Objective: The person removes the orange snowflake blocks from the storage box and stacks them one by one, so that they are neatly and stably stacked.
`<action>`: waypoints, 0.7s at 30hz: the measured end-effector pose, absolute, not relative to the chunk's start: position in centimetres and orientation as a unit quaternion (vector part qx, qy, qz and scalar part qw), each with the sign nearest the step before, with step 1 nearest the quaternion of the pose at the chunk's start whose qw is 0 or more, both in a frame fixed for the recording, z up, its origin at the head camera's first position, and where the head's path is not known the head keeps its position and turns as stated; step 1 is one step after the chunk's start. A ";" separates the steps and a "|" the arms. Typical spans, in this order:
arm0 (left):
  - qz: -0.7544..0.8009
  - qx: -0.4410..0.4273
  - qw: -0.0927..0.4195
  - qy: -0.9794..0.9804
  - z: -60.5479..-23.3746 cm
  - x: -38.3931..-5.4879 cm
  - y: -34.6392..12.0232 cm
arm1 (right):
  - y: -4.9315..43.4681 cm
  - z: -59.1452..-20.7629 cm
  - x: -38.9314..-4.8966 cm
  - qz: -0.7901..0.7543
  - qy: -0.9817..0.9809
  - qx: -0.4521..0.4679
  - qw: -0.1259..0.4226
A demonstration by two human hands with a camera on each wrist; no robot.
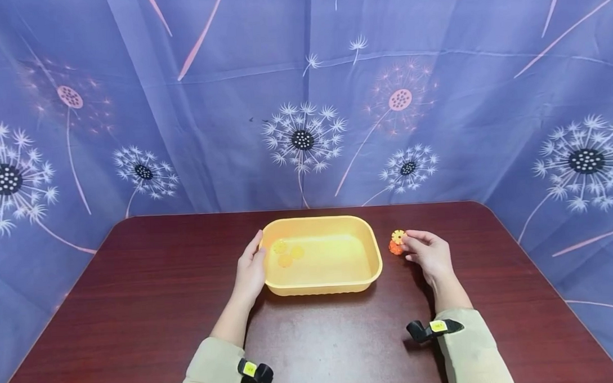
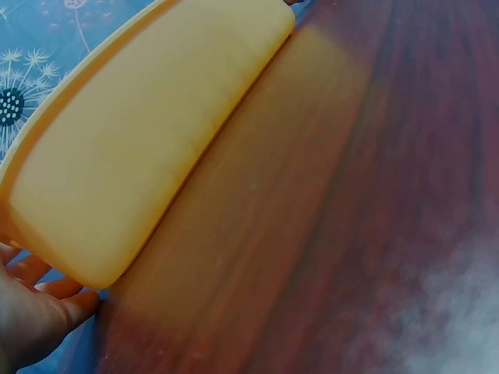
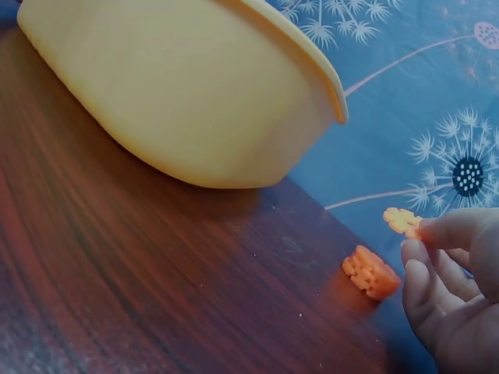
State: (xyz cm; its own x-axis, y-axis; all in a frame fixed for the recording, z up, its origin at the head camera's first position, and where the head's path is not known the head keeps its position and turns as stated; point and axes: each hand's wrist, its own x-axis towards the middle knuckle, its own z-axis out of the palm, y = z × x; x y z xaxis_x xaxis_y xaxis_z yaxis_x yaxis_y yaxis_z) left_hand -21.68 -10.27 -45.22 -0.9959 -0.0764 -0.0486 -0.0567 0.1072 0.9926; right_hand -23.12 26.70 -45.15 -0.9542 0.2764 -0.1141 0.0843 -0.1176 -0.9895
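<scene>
A yellow plastic basin point(image 1: 320, 281) stands on the table, and my left hand point(image 1: 250, 269) holds its left end at the rim. In the left wrist view, fingers point(image 2: 58, 288) lie against the end wall. My right hand point(image 1: 430, 255), to the right of the basin, pinches a small yellow flower-shaped disc point(image 1: 398, 237) between thumb and fingertips. Just below that disc is a short stack of orange notched discs point(image 3: 370, 273), sitting on the table. Inside the basin, toward its left end, lie a few yellow and orange discs point(image 1: 285, 260).
The dark red-brown wooden table point(image 1: 152, 287) reaches back to a blue curtain point(image 1: 223, 132) printed with dandelions. More curtain hangs along both sides. Each sleeve carries a black wrist strap point(image 1: 425, 329) with a yellow label.
</scene>
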 end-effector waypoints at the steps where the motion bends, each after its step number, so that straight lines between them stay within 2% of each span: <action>1: -0.666 0.045 0.007 -0.745 -45.2 -21.7 -10.2 | 26.8 -45.2 -23.1 0.736 -0.659 -0.137 0.066; 21: -0.671 0.037 0.014 -0.740 -45.3 -21.8 -10.3 | 27.1 -46.1 -23.2 0.710 -0.686 -0.145 0.060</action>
